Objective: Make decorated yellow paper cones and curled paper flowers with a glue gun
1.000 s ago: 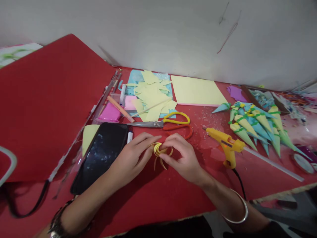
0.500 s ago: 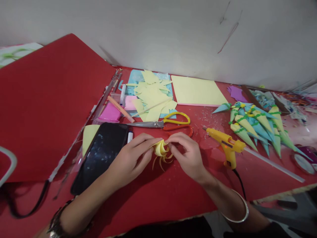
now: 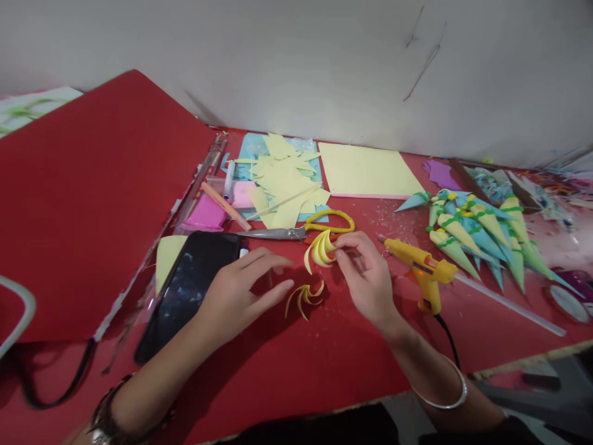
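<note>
Between the thumb and fingers of my right hand (image 3: pixel 368 281) is a curled yellow paper piece cut into strips (image 3: pixel 319 250), held up over the table. My left hand (image 3: pixel 248 287) is apart from it, its thumb and fingers spread with nothing between them. A second curled yellow paper piece (image 3: pixel 304 298) lies on the red table just below, between my hands. Beyond them rest scissors (image 3: pixel 328 219) with a yellow and a red handle, the red one partly hidden by the held paper and my right hand.
A yellow glue gun (image 3: pixel 421 266) stands to the right, near a pile of small paper cones (image 3: pixel 482 232). A black phone-like slab (image 3: pixel 194 296) lies by my left forearm. Yellow paper scraps (image 3: pixel 287 179) and a sheet stack (image 3: pixel 370 170) lie at the back.
My left hand has let go of the yellow paper piece and opened. My right hand has lifted it slightly up, away from the curled piece on the table.
</note>
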A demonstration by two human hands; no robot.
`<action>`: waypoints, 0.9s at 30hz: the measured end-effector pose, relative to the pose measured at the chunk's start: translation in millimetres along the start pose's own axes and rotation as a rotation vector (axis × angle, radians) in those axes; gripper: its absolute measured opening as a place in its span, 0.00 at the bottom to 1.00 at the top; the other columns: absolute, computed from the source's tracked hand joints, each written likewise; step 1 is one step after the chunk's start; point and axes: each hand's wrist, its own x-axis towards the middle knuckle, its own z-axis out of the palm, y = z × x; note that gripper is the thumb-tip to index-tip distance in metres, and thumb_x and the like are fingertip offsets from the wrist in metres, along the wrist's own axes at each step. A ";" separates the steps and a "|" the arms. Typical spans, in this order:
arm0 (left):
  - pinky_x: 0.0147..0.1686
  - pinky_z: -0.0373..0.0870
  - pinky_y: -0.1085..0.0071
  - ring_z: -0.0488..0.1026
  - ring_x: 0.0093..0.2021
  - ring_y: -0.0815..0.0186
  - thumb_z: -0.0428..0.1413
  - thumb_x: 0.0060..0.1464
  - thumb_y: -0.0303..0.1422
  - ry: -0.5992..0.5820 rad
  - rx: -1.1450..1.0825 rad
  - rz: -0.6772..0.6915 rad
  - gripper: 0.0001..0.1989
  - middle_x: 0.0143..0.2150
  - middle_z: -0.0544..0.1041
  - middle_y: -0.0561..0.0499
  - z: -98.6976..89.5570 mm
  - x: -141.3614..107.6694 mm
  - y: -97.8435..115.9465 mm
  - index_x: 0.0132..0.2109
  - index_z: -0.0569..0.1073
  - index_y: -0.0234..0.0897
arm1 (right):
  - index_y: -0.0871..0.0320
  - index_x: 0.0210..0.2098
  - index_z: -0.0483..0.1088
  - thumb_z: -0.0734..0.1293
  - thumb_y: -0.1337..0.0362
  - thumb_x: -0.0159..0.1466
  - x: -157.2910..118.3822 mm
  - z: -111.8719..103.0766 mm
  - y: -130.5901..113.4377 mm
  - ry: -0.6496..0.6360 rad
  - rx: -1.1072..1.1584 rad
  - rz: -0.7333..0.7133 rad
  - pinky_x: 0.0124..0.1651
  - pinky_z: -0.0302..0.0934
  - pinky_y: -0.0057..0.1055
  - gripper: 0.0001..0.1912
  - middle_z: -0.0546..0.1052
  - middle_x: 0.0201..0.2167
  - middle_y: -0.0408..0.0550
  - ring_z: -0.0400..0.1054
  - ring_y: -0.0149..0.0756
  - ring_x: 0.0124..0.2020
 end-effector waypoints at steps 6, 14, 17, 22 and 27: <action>0.30 0.65 0.74 0.72 0.33 0.66 0.51 0.54 0.37 -0.263 0.078 0.004 0.12 0.36 0.74 0.51 10.8 1.7 -3.2 0.44 0.70 0.40 | 0.54 0.29 0.61 0.58 0.72 0.58 3.8 -3.5 -3.4 -0.012 0.145 0.058 0.37 0.59 0.31 0.06 0.64 0.32 0.44 0.62 0.33 0.36; 0.32 0.65 0.74 0.71 0.33 0.68 0.47 0.57 0.30 -0.189 0.022 0.043 0.08 0.35 0.74 0.51 12.7 0.9 -11.6 0.36 0.71 0.38 | 0.56 0.21 0.57 0.55 0.77 0.51 4.1 -5.2 -4.2 -0.288 0.118 0.065 0.33 0.55 0.29 0.10 0.63 0.29 0.43 0.59 0.32 0.32; 0.32 0.65 0.75 0.70 0.33 0.69 0.48 0.56 0.27 -0.116 -0.003 0.049 0.08 0.35 0.73 0.51 10.2 1.0 -11.2 0.37 0.72 0.38 | 0.57 0.21 0.57 0.55 0.79 0.51 -0.3 -0.4 -3.2 -0.439 0.001 0.099 0.29 0.53 0.27 0.11 0.62 0.28 0.42 0.58 0.29 0.29; 0.32 0.65 0.76 0.70 0.32 0.70 0.48 0.56 0.28 -0.086 -0.041 0.067 0.08 0.34 0.73 0.52 9.9 1.4 -10.5 0.37 0.73 0.38 | 0.58 0.22 0.58 0.56 0.79 0.53 -5.7 5.3 -2.6 -0.509 -0.129 0.093 0.28 0.52 0.25 0.11 0.62 0.29 0.42 0.57 0.28 0.28; 0.32 0.65 0.77 0.70 0.32 0.71 0.49 0.55 0.28 -0.086 -0.064 0.039 0.08 0.33 0.73 0.52 12.8 1.9 -11.1 0.36 0.73 0.38 | 0.58 0.23 0.60 0.57 0.80 0.53 -5.6 5.2 -4.2 -0.548 -0.153 0.034 0.32 0.54 0.25 0.11 0.62 0.31 0.43 0.59 0.28 0.31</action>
